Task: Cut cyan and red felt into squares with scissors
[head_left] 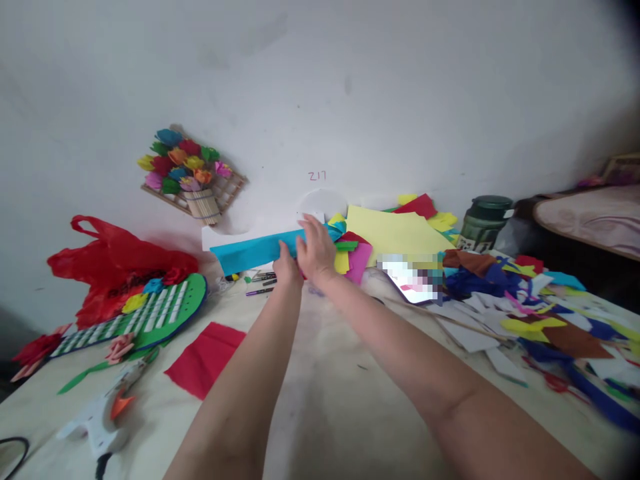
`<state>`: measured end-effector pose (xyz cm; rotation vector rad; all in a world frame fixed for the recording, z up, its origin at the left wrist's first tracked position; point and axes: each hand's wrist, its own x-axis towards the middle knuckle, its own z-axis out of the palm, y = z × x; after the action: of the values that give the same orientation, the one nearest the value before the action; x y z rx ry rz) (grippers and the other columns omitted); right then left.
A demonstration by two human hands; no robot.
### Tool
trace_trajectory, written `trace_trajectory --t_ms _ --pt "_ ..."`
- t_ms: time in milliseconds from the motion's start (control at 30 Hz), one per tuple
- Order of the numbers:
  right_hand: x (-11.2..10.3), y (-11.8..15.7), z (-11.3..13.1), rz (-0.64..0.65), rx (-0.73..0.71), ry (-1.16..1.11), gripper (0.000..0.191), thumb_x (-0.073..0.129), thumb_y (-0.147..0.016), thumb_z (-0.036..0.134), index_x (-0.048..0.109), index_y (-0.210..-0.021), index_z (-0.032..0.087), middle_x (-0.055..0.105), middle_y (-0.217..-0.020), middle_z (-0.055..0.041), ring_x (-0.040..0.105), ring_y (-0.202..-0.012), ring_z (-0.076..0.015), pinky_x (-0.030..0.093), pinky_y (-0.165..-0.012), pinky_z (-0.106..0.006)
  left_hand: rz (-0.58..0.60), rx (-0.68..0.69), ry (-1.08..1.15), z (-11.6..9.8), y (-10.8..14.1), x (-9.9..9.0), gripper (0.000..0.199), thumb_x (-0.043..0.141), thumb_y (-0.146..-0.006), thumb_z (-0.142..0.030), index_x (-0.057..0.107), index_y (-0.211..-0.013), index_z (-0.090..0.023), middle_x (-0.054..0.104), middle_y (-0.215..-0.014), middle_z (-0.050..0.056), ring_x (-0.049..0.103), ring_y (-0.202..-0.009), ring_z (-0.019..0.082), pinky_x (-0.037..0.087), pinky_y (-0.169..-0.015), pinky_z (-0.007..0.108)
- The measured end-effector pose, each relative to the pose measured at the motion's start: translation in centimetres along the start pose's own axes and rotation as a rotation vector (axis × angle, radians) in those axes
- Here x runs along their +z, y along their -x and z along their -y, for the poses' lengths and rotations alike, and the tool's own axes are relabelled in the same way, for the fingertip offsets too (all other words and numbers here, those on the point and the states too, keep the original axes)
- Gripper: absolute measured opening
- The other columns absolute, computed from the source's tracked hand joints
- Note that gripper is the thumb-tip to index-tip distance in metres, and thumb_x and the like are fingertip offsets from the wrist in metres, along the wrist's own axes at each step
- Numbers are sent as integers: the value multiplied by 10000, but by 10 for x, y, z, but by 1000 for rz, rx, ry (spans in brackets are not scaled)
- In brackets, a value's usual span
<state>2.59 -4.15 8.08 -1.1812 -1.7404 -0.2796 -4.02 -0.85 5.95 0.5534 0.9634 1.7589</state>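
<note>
Crosswise, blue strip [250, 252] rising rightward, right hand [317, 252] loosely open, left hand [289, 267] touching, grip unclear.

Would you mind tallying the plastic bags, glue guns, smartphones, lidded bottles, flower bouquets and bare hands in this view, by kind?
Plastic bag: 1
Glue gun: 1
Smartphone: 1
Lidded bottle: 1
Flower bouquet: 1
Bare hands, left hand and right hand: 2
Total: 7
</note>
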Motion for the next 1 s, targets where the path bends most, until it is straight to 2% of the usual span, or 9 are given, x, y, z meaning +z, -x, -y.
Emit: trace_trajectory --t_ms 67,167,233,300,500,700,867,1000 --pt "10 3 -32 128 144 147 496 348 -867 260 398 -1319 61 302 -1440 -149 245 -1318 -266 182 -1061 -428 -18 29 33 -4 0 5 406 476 -835 -458 503 -1112 -163 630 -1001 98 646 -861 165 541 -687 271" --pt "26 13 -67 417 229 341 602 334 -876 358 322 -1368 11 234 -1468 -168 47 -1369 -303 37 -1080 -472 73 54 79 -9 3 11 464 505 -820 -472 507 -1165 -162 620 -1087 124 640 -903 188 539 -737 285" --pt "34 21 -80 555 278 401 658 299 -882 417 250 -1401 16 204 -1478 -162 45 -1370 -301 21 -1077 -478 135 81 104 -12 5 14 469 506 -823 -469 507 -1190 -177 615 -1120 116 631 -939 191 532 -764 290" --pt "39 27 -87 608 345 433 693 262 -884 454 181 -1421 23 169 -1487 -163 83 -1366 -299 41 -1073 -483 190 119 128 -17 8 17 467 509 -822 -471 516 -1193 -186 616 -1127 109 624 -963 196 525 -789 306" --pt "37 29 -93 691 315 434 664 206 -887 482 256 -1412 79 165 -1488 -167 128 -1350 -322 91 -1046 -516 357 225 217 -44 16 28 453 471 -822 -520 568 -1125 -197 620 -1123 108 587 -1043 212 479 -889 344" --pt "35 28 -95 709 268 441 631 220 -887 449 278 -1405 94 186 -1479 -183 133 -1347 -337 115 -1030 -535 496 354 289 -96 29 31 526 397 -800 -625 561 -1098 -225 618 -1115 88 536 -1118 207 418 -966 348" --pt "45 34 -106 616 189 454 608 213 -888 450 365 -1361 99 240 -1459 -190 171 -1329 -347 114 -1014 -547 567 430 345 -133 48 20 504 306 -842 -611 551 -991 -197 612 -1093 91 494 -1168 198 381 -1002 341" --pt "49 36 -109 571 166 471 587 212 -893 447 433 -1310 97 289 -1433 -200 193 -1315 -350 141 -997 -542 584 415 396 -148 61 14 466 198 -898 -539 516 -922 -199 617 -1056 77 468 -1195 184 373 -1008 356"
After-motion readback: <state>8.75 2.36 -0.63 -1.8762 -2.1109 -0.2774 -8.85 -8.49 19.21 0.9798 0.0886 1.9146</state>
